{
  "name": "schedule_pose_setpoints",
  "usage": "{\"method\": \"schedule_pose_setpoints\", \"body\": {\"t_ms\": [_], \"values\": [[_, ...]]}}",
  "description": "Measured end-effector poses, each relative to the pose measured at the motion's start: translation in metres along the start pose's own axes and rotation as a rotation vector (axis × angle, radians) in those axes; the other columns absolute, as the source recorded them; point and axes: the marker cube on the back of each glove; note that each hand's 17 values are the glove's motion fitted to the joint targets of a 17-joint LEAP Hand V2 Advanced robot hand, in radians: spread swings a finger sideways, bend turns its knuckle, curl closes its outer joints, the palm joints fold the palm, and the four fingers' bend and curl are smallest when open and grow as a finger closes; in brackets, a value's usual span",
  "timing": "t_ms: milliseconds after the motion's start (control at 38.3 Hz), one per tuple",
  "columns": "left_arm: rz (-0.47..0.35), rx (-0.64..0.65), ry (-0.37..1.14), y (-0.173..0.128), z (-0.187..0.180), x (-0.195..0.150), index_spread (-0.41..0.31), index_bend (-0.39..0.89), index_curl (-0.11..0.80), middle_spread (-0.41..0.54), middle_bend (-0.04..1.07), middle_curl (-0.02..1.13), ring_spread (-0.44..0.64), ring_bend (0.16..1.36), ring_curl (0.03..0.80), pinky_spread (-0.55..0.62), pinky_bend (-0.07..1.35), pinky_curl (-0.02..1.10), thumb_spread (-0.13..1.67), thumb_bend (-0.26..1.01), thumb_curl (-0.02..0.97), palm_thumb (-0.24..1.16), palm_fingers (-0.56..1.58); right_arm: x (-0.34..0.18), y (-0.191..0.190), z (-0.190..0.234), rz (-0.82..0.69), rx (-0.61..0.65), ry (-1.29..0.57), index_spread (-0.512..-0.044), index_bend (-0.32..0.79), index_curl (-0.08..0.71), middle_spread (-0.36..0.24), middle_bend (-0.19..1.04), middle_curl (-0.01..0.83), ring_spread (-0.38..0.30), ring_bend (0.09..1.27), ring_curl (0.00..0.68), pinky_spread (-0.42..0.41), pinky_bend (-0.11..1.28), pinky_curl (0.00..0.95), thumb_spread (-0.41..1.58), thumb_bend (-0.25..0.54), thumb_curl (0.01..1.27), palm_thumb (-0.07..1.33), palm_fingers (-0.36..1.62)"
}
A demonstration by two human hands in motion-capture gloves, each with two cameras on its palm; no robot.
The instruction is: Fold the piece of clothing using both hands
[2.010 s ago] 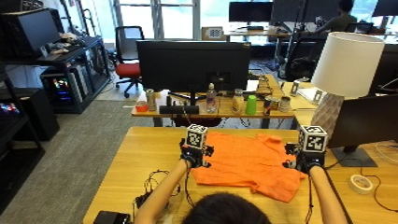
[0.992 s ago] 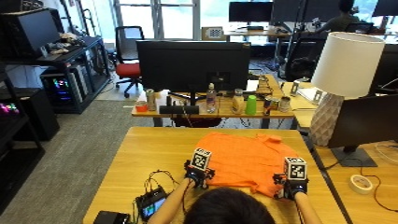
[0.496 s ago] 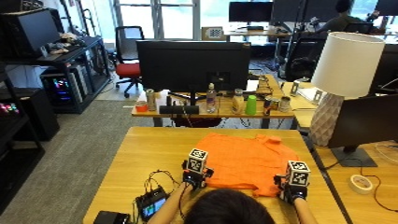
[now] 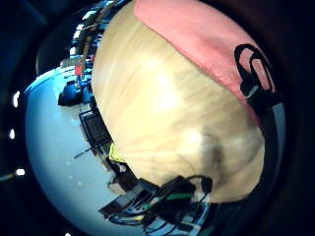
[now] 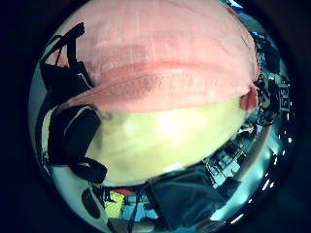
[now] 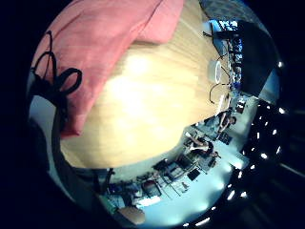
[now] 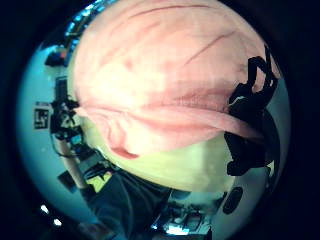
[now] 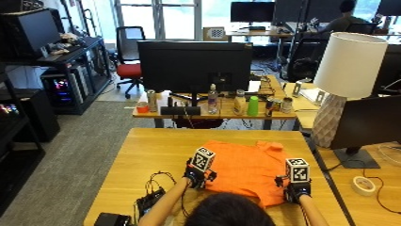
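**Both hands at the near hem, shirt drawn toward the sitter**

Nearest me, the person's head sits at the table's [image 8: 156,141] front edge, and just beyond it both hands are on the orange shirt [image 8: 247,165]. The left hand [image 8: 197,175] is at the near left corner, the right hand [image 8: 296,187] at the near right corner. The left thumb side palm view shows gloved fingers [image 5: 73,131] curled under the hem, so the left is pinching cloth. On the right, fingers [image 7: 250,125] are bent over the fabric edge in the same way; I read that as a grip too.

What's new: two seconds back the hands were up at the shirt's sides, farther out on the table. They have since come back toward the body to take the near edge, and the shirt looks a touch more spread than half a second ago. My guess is a fold away from the sitter is being set up.

Room to move? Beyond the shirt there is bare wood up to the far edge, so a forward fold has space. To the left, a tangle of cables [image 8: 156,181] and a small black box [image 8: 147,202] lie near the left hand. To the right, the table edge is just beside the right hand, with a second desk, a tape roll [image 8: 363,185] and a lamp [image 8: 344,75] beyond.
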Motion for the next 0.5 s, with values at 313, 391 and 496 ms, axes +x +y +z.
{"method": "schedule_pose_setpoints", "body": {"t_ms": [313,391,496], "values": [[0.198,-0.101,0.012,-0.020,-0.027,-0.019,-0.336,0.28,0.478,-0.311,0.25,0.41,-0.33,0.33,0.335,-0.36,0.27,0.34,1.16,-0.02,0.265,0.57,1.17,-0.004,0.059,-0.068,-0.052,-0.082,0.080,-0.275,0.16,0.345,-0.185,0.34,0.466,-0.236,0.65,0.443,-0.329,0.61,0.402,0.93,-0.006,0.38,1.13,1.34],[0.216,-0.126,0.019,-0.010,-0.037,-0.022,-0.338,0.28,0.481,-0.315,0.24,0.42,-0.33,0.33,0.341,-0.35,0.25,0.34,1.16,-0.02,0.261,0.57,1.18,-0.007,0.069,-0.087,-0.064,-0.068,0.082,-0.274,0.16,0.350,-0.187,0.34,0.467,-0.237,0.65,0.445,-0.330,0.62,0.404,0.93,-0.011,0.38,1.13,1.33],[0.229,-0.134,0.019,0.006,-0.051,-0.025,-0.341,0.27,0.485,-0.318,0.23,0.43,-0.34,0.31,0.345,-0.35,0.24,0.35,1.17,-0.02,0.256,0.58,1.18,-0.010,0.083,-0.109,-0.079,-0.077,0.079,-0.274,0.16,0.356,-0.189,0.35,0.470,-0.237,0.65,0.447,-0.330,0.62,0.405,0.92,-0.012,0.38,1.14,1.33]]}}
